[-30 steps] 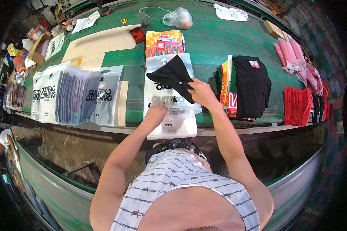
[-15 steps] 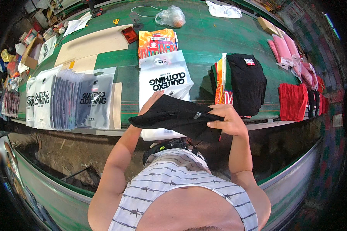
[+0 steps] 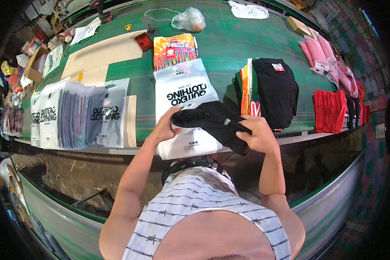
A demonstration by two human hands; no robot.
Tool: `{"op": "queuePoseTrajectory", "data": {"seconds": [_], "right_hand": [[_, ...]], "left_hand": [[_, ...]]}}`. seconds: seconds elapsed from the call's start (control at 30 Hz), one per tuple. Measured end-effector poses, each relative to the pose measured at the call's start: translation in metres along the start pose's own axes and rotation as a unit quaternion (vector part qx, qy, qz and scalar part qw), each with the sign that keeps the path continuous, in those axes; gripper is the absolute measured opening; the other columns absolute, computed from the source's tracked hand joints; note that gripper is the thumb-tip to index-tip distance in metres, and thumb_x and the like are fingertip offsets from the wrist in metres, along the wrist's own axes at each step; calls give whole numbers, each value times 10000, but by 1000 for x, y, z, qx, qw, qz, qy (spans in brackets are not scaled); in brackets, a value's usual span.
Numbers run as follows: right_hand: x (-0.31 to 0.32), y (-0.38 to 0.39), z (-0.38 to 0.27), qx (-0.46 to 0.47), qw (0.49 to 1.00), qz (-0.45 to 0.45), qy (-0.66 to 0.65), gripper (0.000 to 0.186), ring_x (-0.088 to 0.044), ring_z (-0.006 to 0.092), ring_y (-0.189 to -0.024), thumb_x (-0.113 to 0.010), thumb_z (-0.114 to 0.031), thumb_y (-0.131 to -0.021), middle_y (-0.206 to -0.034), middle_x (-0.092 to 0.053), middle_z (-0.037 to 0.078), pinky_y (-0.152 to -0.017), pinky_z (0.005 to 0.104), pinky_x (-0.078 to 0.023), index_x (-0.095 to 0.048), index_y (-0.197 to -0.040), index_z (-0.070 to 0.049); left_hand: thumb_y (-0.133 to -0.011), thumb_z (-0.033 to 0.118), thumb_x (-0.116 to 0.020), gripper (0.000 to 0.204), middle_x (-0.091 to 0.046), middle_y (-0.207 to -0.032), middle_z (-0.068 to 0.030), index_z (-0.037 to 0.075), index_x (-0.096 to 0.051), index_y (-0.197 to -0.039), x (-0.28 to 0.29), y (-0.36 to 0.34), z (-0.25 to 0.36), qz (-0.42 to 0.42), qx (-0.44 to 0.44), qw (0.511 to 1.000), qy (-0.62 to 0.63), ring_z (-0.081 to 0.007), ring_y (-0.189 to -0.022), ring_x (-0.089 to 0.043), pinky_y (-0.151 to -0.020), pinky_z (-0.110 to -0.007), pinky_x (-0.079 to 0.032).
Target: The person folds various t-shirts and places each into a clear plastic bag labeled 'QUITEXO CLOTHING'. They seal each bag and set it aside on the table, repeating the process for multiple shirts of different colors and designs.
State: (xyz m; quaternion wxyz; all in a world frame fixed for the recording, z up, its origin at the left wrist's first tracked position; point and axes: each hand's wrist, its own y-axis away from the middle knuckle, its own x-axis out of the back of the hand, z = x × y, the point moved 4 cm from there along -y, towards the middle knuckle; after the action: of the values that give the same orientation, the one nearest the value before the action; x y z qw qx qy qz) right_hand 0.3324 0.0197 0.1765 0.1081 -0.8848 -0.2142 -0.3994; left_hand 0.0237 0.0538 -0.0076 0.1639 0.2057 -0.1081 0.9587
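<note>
Both hands hold a folded black garment (image 3: 210, 121) with a small pale mark on it, over a white printed plastic bag (image 3: 186, 82). My left hand (image 3: 164, 126) is closed on the garment's left end, thumb in view; some fingertips are hidden by the cloth. At the other end, my right hand (image 3: 260, 135) pinches the cloth with its thumb on the near side. The bag lies flat at the table's front edge, partly covered by the garment. Beyond it is a folded orange patterned shirt (image 3: 174, 51) with a red tag.
Left stands a row of bagged garments (image 3: 76, 115). To the right, a stack of folded shirts (image 3: 275, 93) has a black one on top. Farther right are red folded garments (image 3: 330, 112) and pink bundles (image 3: 318, 56). A clear plastic bag (image 3: 189, 19) lies on the green table (image 3: 229, 47).
The garment's left end has drawn in to the right and narrowed, baring more of the white bag beneath. My left hand has shifted with it, and its thumb now shows.
</note>
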Motion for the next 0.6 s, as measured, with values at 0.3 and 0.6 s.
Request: {"op": "queuePoseTrajectory", "data": {"seconds": [0.3, 0.6], "right_hand": [[-19, -11, -27, 26, 996, 13, 85, 166, -643, 442, -801, -731, -92, -770, -826, -617, 216, -728, 513, -510, -667, -798, 58], [-17, -24, -44, 15, 991, 14, 132, 168, -652, 442, -801, -722, -113, -762, -856, -640, 221, -723, 513, -526, -682, -799, 46]], "left_hand": [[-676, -70, -758, 816, -549, -1436, -190, 64, -523, -1447, 5, -17, 29, 34, -21, 992, -121, -369, -1359, -495, -1145, -420, -410], [-648, -169, -597, 845, -525, -1476, -190, 60, -519, -1458, 7, -23, 44, 21, -32, 996, -78, -360, -1395, -474, -1161, -388, -396]]}}
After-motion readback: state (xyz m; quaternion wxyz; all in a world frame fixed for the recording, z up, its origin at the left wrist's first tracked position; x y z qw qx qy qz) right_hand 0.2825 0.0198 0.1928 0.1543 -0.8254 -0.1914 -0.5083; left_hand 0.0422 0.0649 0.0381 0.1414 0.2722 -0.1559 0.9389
